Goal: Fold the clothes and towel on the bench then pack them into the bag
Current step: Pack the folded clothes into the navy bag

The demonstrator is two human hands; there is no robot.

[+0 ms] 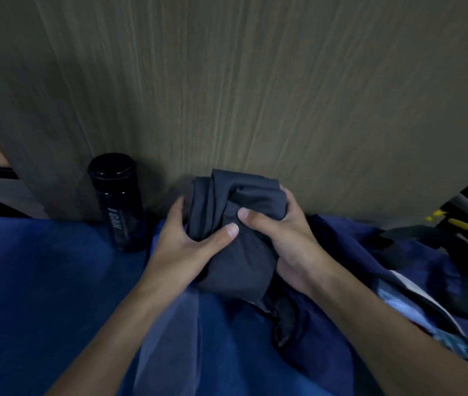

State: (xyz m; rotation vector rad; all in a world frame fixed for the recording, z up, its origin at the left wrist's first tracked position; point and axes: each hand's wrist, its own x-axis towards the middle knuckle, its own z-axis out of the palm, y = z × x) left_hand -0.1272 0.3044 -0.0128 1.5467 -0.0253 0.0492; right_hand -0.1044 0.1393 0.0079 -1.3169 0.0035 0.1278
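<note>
head view: our left hand (181, 247) and right hand (290, 241) grip a folded dark grey garment (244, 252) between them, fingers (221, 234) curled round it, thumbs on top. it sits where the blue surface (41, 281) meets the navy bag (370, 252). a black bottle (118, 201) stands upright to the left.

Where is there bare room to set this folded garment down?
Free: the blue bench left of the left hand, in front of the black bottle. Crowded: the right, with the navy bag and its straps.
</note>
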